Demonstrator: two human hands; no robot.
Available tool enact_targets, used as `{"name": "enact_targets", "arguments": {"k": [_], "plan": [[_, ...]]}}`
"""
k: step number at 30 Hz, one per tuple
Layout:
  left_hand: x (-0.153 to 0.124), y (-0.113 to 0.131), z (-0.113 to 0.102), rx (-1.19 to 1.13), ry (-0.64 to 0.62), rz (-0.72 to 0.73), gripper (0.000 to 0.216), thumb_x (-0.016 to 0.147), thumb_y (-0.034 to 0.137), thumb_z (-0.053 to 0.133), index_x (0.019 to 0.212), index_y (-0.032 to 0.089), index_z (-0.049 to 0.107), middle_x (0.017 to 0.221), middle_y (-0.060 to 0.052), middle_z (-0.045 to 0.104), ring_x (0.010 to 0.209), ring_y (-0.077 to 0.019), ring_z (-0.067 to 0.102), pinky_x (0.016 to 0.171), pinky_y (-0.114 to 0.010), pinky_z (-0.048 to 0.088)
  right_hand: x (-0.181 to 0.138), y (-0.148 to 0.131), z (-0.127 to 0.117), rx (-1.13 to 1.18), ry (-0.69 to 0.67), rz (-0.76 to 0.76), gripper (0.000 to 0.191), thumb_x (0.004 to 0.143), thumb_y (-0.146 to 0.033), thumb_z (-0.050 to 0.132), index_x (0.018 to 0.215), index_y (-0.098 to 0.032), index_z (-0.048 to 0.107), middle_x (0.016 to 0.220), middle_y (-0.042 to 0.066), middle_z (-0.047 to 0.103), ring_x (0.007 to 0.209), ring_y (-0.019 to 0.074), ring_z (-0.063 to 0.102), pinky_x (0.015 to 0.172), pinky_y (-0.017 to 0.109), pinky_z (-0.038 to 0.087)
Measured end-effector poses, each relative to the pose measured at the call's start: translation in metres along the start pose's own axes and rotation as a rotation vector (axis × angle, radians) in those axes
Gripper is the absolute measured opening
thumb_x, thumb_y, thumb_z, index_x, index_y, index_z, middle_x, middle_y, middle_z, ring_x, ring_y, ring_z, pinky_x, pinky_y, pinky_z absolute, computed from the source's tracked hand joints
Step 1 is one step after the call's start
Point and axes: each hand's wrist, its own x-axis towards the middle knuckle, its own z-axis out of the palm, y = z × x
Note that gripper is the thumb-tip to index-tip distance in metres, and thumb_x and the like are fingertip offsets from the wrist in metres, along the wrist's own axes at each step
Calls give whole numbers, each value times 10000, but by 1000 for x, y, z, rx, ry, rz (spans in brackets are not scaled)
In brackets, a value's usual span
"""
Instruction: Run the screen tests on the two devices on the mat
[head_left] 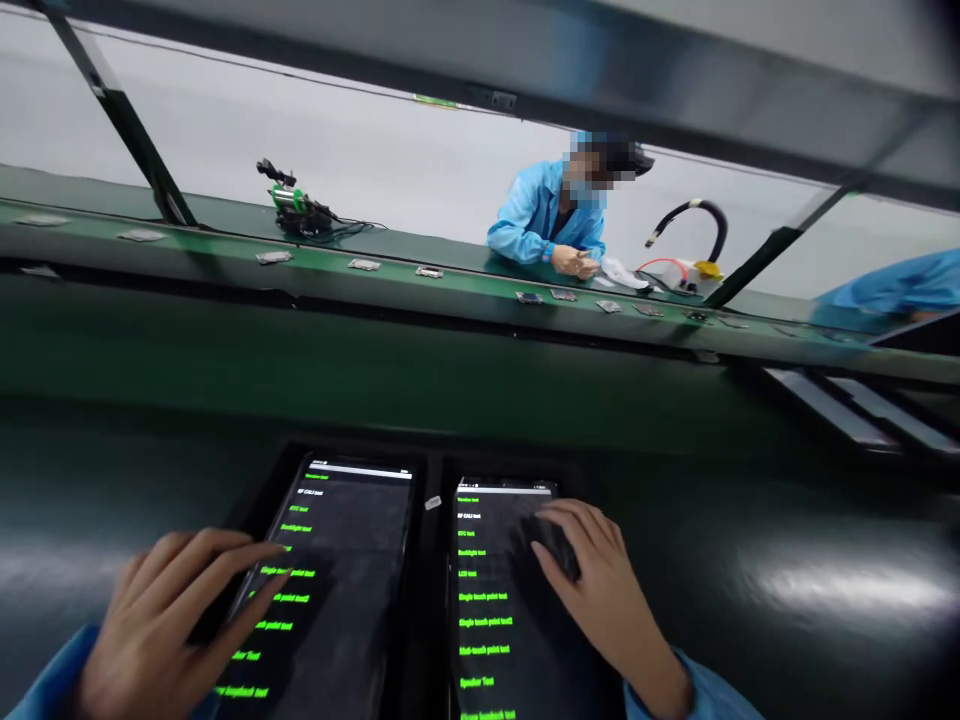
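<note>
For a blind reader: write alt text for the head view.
Two tablets lie side by side on a dark bench, each showing a green test menu; the left hand rests fingers on the left tablet, the right hand on the right tablet. Beyond, small parts sit along a green conveyor, where a person in blue works.

A dark green counter fills the foreground, glossy, with pale glare on its right side. Beyond it a green conveyor belt runs across the view, carrying small flat parts (too small to identify). Black slanted struts rise to a grey overhead beam. Behind the belt stands a plain white wall, where a person in a blue coat leans.
</note>
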Motion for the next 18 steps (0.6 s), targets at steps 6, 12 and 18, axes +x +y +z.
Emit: {"name": "enact_targets", "arguments": {"k": [6, 12, 18], "plan": [[24, -28, 47, -13, 10, -34, 185, 908, 402, 511, 923, 235, 590, 857, -29, 573, 765, -203, 509, 689, -364, 378, 10, 16, 25, 88, 104, 44, 338, 979, -462, 461, 1209, -215, 455, 1195, 50, 489, 1173, 238, 405, 966, 401, 296], [17, -48, 46, -245, -106, -534, 466, 696, 702, 607, 858, 266, 642, 932, -39, 563, 920, -274, 529, 810, -447, 427, 7, 16, 27, 58, 9, 77, 567, 933, -607, 461, 1326, -210, 369, 1329, 75, 401, 1259, 282, 315, 1005, 444, 204], [20, -50, 43, -389, -98, -642, 451, 642, 670, 670, 859, 277, 629, 943, -35, 574, 906, -262, 546, 806, -431, 452, 5, 18, 36, -68, 54, 28, 662, 944, -639, 376, 1374, -141, 306, 1349, 139, 388, 1256, 320, 339, 1005, 490, 215]]}}
